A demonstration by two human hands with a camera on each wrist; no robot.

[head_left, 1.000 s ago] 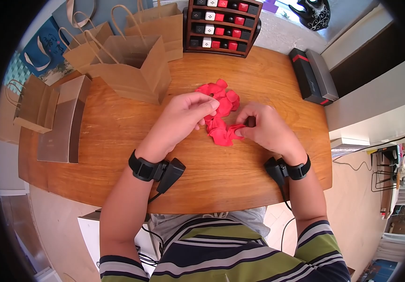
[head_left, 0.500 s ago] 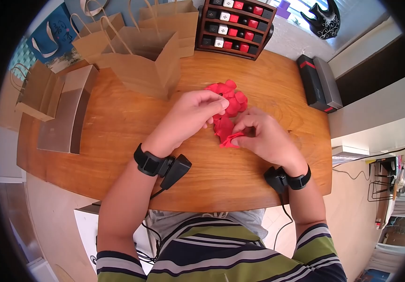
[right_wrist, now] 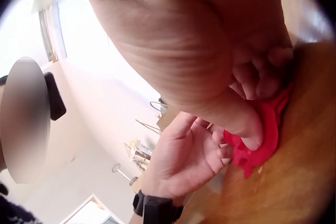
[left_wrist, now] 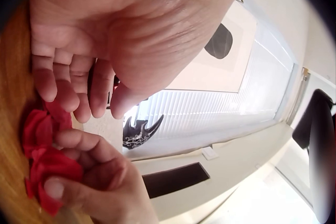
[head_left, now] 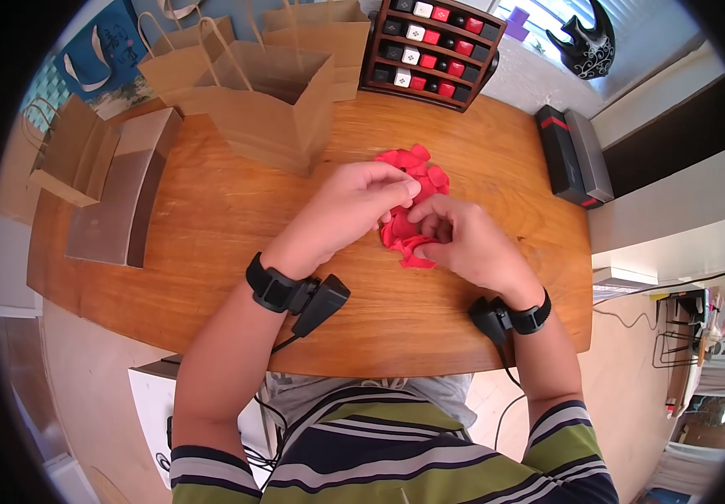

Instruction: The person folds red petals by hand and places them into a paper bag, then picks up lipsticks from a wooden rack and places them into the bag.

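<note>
Soft red petals (head_left: 399,228), like fabric ones, lie heaped on the wooden table (head_left: 236,227), running from beyond the hands to just in front of them. The right hand (head_left: 478,245) works at the near petals, its thumb resting on one and its index finger spread apart from the thumb. In the right wrist view, that thumb presses on a red petal (right_wrist: 271,129) close over the wood. Beside the heap, the left hand (head_left: 347,212) hovers with loosely bent fingers. The left wrist view shows nothing between the left hand's fingers (left_wrist: 102,90).
Brown paper bags (head_left: 274,126) and a flat box (head_left: 123,189) stand at the left. A small rack of dice and balls (head_left: 429,55) is at the back. Two long boxes (head_left: 568,160) lie along the right edge. Each wrist carries a strapped camera with a cable.
The right hand's index finger has spread away from its thumb, and the petal it pinched and lifted now lies lower. The left hand keeps its place beside the heap. The head view has shifted slightly.
</note>
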